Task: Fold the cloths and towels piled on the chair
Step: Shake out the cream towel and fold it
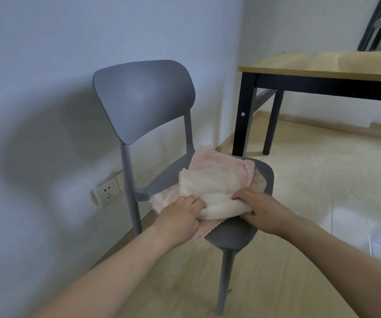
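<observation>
Cream towel (pixel 214 191) lies bunched on top of the pile at the front of the grey chair's (pixel 263 177) seat, and you hold it at its near edge from both sides. Your left hand (pixel 180 216) grips the left end, fingers curled into the fabric; your right hand (pixel 260 210) pinches the right end, thumb tucked beneath the roll. Taking the two ends like this looks meant to lift the piece clear of the others and spread it out, so the first fold probably hasn't begun.

Underneath, a pink cloth (pixel 219 164) spreads toward the back of the seat, one corner hanging past the rear edge. Another pink piece (pixel 162 198) pokes out on the left, and a frayed edge drapes off the front below your left hand. How many layers lie under there you cannot tell. Because they rest loose beneath the cream one, they could drag along or slide off when you lift.

A wooden table (pixel 322 65) with black legs stands well apart on the right, and a wall socket (pixel 108 191) sits low on the wall to the left.
</observation>
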Demonstrator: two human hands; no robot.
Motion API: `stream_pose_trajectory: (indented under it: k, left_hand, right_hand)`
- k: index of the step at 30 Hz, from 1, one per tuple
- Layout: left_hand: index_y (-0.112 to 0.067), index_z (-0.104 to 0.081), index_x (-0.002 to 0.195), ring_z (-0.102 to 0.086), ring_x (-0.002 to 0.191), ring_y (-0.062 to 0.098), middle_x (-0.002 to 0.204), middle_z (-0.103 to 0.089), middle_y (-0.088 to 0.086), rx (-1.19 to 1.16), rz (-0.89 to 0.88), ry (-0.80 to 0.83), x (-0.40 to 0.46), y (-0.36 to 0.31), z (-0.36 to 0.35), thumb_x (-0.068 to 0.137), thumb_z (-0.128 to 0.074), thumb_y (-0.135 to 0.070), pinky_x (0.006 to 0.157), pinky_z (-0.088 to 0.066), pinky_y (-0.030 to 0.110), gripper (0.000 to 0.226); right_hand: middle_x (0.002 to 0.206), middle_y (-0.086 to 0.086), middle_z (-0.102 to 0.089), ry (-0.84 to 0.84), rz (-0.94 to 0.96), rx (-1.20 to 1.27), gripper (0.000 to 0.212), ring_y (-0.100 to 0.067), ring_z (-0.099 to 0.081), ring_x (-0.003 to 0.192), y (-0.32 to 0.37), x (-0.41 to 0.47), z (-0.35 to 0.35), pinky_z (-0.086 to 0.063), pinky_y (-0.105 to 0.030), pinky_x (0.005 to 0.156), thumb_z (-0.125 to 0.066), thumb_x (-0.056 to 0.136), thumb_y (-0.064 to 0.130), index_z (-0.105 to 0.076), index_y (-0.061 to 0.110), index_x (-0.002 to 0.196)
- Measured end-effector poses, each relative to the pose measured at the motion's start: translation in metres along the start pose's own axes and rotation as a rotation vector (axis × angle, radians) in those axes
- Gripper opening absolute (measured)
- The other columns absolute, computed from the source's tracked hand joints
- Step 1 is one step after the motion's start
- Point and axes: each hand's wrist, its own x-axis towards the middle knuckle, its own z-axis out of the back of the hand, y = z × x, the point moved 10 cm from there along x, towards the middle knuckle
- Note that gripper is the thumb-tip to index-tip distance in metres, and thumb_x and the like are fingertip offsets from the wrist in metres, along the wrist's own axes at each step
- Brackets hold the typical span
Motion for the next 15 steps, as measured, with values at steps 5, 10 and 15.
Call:
stream_pose_trajectory:
  k: [5,10,15]
  left_hand:
    - [-0.024,-0.055,0.093,-0.054,0.089,0.023,0.089,-0.058,-0.004,-0.164,0.155,0.135,0.024,0.019,0.022,0.089,-0.039,-0.016,0.071,-0.044,0.034,0.018]
    - [-0.017,-0.065,0.103,-0.059,0.103,0.019,0.108,-0.064,0.001,-0.614,0.313,0.285,0.062,0.058,0.024,0.09,-0.052,-0.014,0.094,-0.048,0.036,0.019]
    - [-0.015,-0.063,0.093,-0.057,0.085,0.015,0.095,-0.064,0.0,-0.766,0.508,-0.068,0.097,0.103,0.014,0.092,-0.056,-0.022,0.073,-0.046,0.029,0.009]
  right_hand:
    - [0.102,0.005,-0.056,-0.006,-0.211,0.276,0.019,-0.015,-0.054,0.093,-0.017,0.013,0.012,-0.047,-0.025,0.074,-0.053,0.09,0.025,-0.06,0.027,0.108]
    - [0.104,-0.003,-0.046,-0.026,-0.303,0.205,0.014,-0.019,-0.049,0.085,-0.029,0.067,0.023,-0.034,-0.025,0.059,-0.038,0.095,0.031,-0.049,0.022,0.093]
    - [0.091,-0.009,-0.05,-0.027,-0.408,-0.009,0.032,-0.03,-0.051,0.095,-0.037,0.114,0.023,-0.044,-0.04,0.086,-0.029,0.1,0.027,-0.051,0.007,0.113]
